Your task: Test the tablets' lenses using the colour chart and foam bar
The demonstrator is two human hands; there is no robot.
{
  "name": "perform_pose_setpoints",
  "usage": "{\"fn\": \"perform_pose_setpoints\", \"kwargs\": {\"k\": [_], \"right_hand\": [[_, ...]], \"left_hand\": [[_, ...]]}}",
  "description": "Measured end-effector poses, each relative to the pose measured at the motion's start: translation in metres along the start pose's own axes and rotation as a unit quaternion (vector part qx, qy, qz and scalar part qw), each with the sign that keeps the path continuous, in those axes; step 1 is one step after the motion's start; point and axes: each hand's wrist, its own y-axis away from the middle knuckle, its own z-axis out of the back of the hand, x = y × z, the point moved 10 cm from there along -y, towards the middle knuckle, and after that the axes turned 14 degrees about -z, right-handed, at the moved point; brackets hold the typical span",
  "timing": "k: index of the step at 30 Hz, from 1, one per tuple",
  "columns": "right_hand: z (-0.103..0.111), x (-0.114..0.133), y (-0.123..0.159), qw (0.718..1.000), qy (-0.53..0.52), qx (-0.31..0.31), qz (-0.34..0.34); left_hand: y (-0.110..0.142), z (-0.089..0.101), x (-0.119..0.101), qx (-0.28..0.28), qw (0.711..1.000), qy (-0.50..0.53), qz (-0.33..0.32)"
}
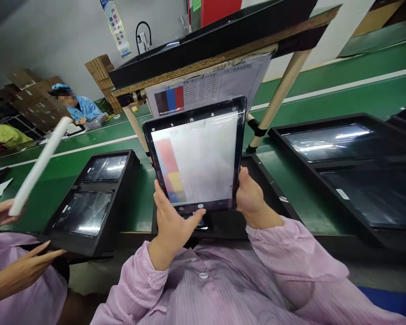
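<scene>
A black-framed tablet point(203, 158) is held up in front of me, its lit screen showing a pale camera picture with red, yellow and blue patches. My left hand point(172, 221) grips its lower left edge, the thumb reaching over the bottom near a round on-screen button. On the other side, my right hand point(252, 194) is closed round the lower right edge. Behind the tablet hangs a printed sheet point(209, 90) with dark, blue and red blocks, partly covered by the tablet. Below lies a black tray point(267, 189), largely hidden by the tablet and my hands.
A black shelf point(216, 40) on wooden legs stands over the green bench point(145, 189). Black trays with wrapped tablets sit left point(125, 198) and right point(311, 167). At far left, a co-worker's hands point(23, 275) are close by, one with a white tablet-like slab point(40, 167).
</scene>
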Motion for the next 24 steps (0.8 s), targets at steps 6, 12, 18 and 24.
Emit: {"fn": "perform_pose_setpoints", "kwargs": {"k": [6,12,18,24], "right_hand": [[-0.007,0.004,0.002,1.0,-0.004,0.024,0.014],[-0.004,-0.007,0.004,0.998,-0.047,0.019,-0.023],[-0.005,0.0,0.005,0.998,-0.06,0.022,0.001],[-0.01,0.009,0.024,0.998,-0.041,0.045,0.014]], "left_hand": [[-0.001,0.001,0.0,-0.013,1.0,-0.012,-0.005],[0.001,0.0,0.002,-0.019,0.999,-0.043,-0.009],[0.003,0.001,0.004,-0.035,0.999,0.003,-0.029],[0.002,0.013,0.05,-0.137,0.937,0.311,0.077]]}}
